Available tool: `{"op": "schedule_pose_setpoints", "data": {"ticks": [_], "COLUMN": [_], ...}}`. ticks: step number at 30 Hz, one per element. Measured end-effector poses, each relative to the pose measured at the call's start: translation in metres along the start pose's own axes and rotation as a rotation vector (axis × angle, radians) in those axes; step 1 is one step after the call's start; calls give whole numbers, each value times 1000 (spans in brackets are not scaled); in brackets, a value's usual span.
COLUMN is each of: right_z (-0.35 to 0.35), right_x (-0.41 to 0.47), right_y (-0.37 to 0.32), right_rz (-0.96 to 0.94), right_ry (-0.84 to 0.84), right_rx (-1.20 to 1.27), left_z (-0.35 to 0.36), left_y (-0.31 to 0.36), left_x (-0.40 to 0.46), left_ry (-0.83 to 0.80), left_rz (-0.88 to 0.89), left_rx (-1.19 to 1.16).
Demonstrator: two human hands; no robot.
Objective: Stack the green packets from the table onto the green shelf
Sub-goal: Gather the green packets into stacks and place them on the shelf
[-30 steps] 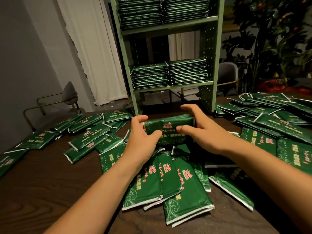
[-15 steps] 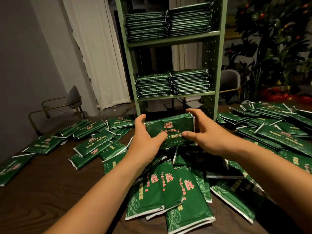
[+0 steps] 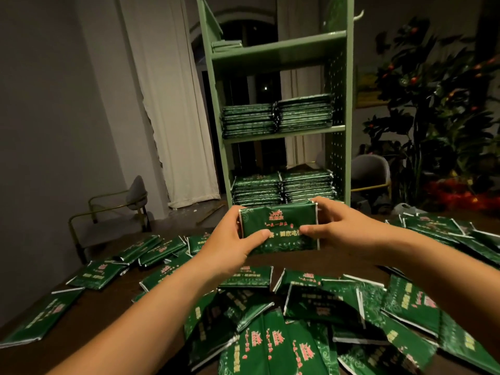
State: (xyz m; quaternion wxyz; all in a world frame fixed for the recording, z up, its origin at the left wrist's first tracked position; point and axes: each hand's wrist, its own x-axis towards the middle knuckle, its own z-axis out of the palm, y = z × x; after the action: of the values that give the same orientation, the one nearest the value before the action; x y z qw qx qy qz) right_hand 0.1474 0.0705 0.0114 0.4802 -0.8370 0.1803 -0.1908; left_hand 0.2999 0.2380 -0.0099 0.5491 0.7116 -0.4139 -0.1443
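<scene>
Lifted higher than a second ago, the small bundle of glossy green foil packets (image 3: 278,228) now sits in front of the lowest tier of the tall pale-green metal shelf (image 3: 284,51), and more of the shelf's upper tiers shows. My left hand (image 3: 230,243) and right hand (image 3: 345,230) each grip one short end, thumbs on the printed face, fingers curled behind; I judge this two-sided squeeze keeps the slippery packets squared so they go in as one block. Two neat piles (image 3: 281,189) already fill the bottom tier and two more the tier above, so the bundle likely belongs higher. Many loose packets (image 3: 270,339) lie scattered across the dark wooden tabletop (image 3: 89,315), so plenty remains.
</scene>
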Motion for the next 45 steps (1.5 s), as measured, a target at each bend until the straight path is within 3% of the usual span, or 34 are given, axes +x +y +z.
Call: {"op": "schedule_pose_setpoints", "data": {"ticks": [13, 17, 23, 26, 28, 30, 32, 33, 35, 40, 43, 44, 45], "right_z": [-33, -43, -38, -28, -26, -30, -41, -45, -49, -54, -63, -67, -71], "right_x": [-6, -2, 11, 8, 5, 4, 5, 7, 14, 37, 52, 56, 62], "right_y": [-63, -80, -107, -118, -122, -118, -110, -108, -106, -114, -119, -122, -124], "right_rz": [-52, -68, -23, 18, 0, -156, -568, -777, -997, -1178, -1174, -1133, -1084], "right_ry": [19, 60, 191, 162, 142, 278, 509, 532, 482, 593, 658, 701, 751], "right_rx": [-6, 32, 382, 562, 548, 235, -421, -705, -1041, -1042, -1007, -961, -916], "left_z": [-27, -30, -24, -23, -28, -36, -44, -46, -50, -53, -58, -62, -68], "left_y": [69, 87, 117, 123, 126, 130, 134, 136, 140, 153, 159, 157, 152], "left_x": [13, 26, 37, 44, 49, 53, 57, 59, 67, 92, 107, 113, 121], "left_ry": [-65, -4, 118, 126, 133, 140, 135, 127, 89, -6, 85, 190, 307], "left_rz": [104, 30, -122, -133, -126, -130, -148, -155, -167, -154, -64, 16, 145], "left_rx": [109, -121, -565, -614, -602, -611, -600, -593, -563, -552, -555, -389, -70]}}
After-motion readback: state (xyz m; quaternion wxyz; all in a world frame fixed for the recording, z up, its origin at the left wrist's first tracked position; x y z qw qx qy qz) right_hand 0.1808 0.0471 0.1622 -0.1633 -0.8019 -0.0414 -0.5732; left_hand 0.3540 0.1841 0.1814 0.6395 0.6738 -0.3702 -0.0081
